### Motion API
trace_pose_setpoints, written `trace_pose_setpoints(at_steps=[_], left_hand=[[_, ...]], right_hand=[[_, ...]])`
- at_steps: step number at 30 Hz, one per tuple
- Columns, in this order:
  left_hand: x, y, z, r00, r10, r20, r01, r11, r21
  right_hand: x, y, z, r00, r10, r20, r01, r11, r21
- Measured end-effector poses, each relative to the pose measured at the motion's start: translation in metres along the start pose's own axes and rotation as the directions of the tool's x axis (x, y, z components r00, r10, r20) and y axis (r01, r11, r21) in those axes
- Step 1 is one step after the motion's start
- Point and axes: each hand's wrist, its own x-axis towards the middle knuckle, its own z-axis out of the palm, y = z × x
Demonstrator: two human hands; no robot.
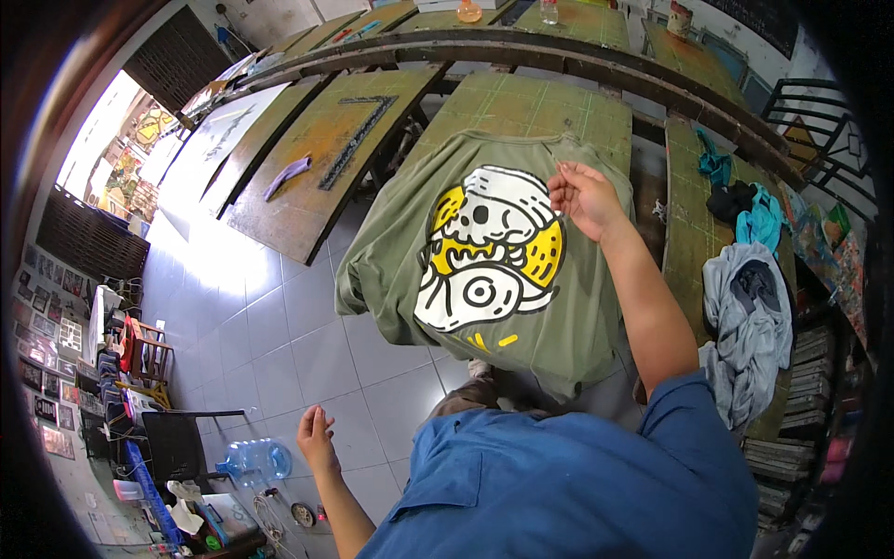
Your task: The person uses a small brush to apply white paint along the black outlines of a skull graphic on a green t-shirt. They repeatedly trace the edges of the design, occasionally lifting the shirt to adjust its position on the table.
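An olive-green T-shirt [382, 252] lies spread over the end of a board, its lower part hanging toward me. Its print [484, 256] shows a white skull and a fish-like shape over yellow patches. Above the upper right of the print is my right hand [582, 197], thumb and fingertips pinched together. Something tiny seems to be at those fingertips, too small to name. Lower left, away from the shirt, my left hand [318, 440] hangs over the tiled floor with its fingers curled in. Whether it holds anything is hidden.
Long stained boards [307, 168] slope across dark rails [521, 47]. One carries a purple cloth [287, 177]. To the right, a grey garment [750, 317] and turquoise cloth [762, 219] lie piled on a board. A blue water jug [256, 461] and black chair [177, 443] stand lower left.
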Motion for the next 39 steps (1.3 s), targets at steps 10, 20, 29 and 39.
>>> trace_pose_setpoints(at_steps=[10, 20, 29, 39], left_hand=[[0.023, -0.009, 0.048, 0.991, 0.094, 0.094, -0.11, 0.977, 0.183], [0.05, 0.123, 0.186, 0.419, 0.795, 0.438, -0.9, 0.429, 0.083], [0.112, 0.164, 0.289, 0.104, 0.57, 0.815, -0.95, 0.299, -0.087], [0.119, 0.154, 0.301, 0.162, 0.49, 0.857, -0.973, 0.221, 0.058]], right_hand=[[-0.008, -0.025, 0.004, 0.922, -0.258, -0.289, 0.192, 0.952, -0.238], [-0.035, -0.014, -0.002, 0.884, -0.24, -0.401, 0.118, 0.945, -0.304], [-0.031, 0.05, 0.0, 0.716, -0.668, -0.203, 0.175, 0.453, -0.874], [-0.035, 0.048, -0.004, 0.712, -0.7, -0.048, 0.144, 0.213, -0.966]])
